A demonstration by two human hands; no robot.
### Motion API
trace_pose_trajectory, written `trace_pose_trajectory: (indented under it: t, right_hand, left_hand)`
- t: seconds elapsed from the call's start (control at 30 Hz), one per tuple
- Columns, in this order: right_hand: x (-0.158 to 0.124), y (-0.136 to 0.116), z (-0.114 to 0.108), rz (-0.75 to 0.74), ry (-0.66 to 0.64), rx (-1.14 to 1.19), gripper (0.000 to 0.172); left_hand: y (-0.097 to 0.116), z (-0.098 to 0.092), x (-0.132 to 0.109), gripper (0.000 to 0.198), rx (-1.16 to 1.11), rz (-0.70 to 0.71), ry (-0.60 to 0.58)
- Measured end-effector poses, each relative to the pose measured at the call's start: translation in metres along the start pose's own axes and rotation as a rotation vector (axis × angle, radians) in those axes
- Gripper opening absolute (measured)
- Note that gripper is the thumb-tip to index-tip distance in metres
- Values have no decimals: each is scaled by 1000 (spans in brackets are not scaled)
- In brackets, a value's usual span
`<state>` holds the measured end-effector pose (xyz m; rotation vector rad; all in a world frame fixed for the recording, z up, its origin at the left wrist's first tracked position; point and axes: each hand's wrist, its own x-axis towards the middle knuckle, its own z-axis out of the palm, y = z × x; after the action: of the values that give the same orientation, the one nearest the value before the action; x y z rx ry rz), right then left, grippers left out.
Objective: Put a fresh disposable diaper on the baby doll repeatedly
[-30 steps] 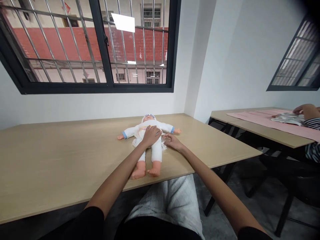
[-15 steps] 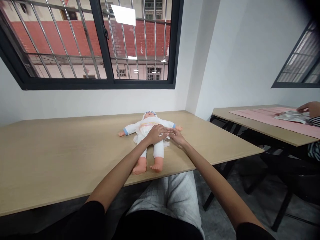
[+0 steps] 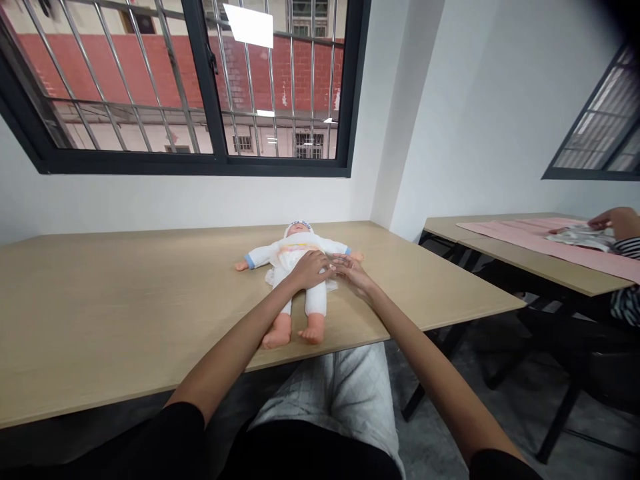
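Note:
A baby doll (image 3: 316, 301) in a white suit with blue cuffs lies on its back, arms spread, its bare feet towards me. Around its waist is a white diaper (image 3: 293, 252) with a pale yellow and orange band; its thin crinkled edges stick out at both sides. My left hand (image 3: 310, 269) rests across the doll's front, fingers bent and closed at the diaper's right side. There the fingertips of my right hand (image 3: 353, 272) meet it, pinched together on the diaper's edge. What exactly lies between the fingertips is mostly hidden.
The doll lies on a light wooden table (image 3: 150, 300), below a barred window (image 3: 215, 167). To the right, another table (image 3: 565, 270) bears a pink cloth (image 3: 510, 237). A co-worker's hand (image 3: 615, 219) touches a white item (image 3: 583, 236) there.
The view has shifted slightly. My right hand's fingers have lifted and bent a little; my left hand stays nearly in place on the doll.

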<state>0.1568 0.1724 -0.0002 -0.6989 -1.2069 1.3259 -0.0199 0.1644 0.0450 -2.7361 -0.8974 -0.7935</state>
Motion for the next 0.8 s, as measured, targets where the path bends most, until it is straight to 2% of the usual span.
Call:
trace_pose_trajectory:
  t: [0.17, 0.37, 0.63, 0.8]
  right_hand:
    - [-2, -2, 1, -18, 30, -33, 44]
    - [-5, -7, 5, 15, -20, 70, 38]
    - [-3, -7, 3, -16, 56, 9, 41]
    - [0, -6, 1, -35, 125, -29, 40]
  left_hand:
    - [-1, 1, 1, 31, -22, 7, 29]
    - [-1, -1, 0, 26, -61, 45, 38]
    - [-1, 0, 1, 35, -69, 18, 80]
    - [-6, 5, 3, 35, -75, 50, 115]
